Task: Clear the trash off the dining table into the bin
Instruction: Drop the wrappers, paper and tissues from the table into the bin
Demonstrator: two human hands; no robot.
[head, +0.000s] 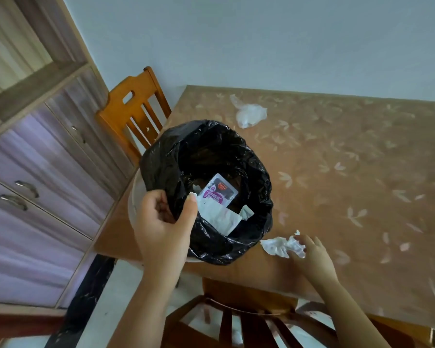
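Head camera: left hand (161,222) grips the near rim of the round white bin lined with a black plastic bag (236,151), at the left edge of the brown floral-patterned dining table (349,159). Just beside the bin, the right hand (314,254) curls its fingers onto a crumpled white tissue (279,246). A crumpled clear plastic bag (250,114) lies farther back. Inside the bin lie a purple-and-white wrapper (217,193) and white paper (220,218).

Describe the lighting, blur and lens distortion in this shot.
Head view: soft even light, no hard shadows; wide-angle distortion tilts the cabinet and table; the black bin liner shows small glints; the right hand on the crumpled tissue looks slightly blurred.
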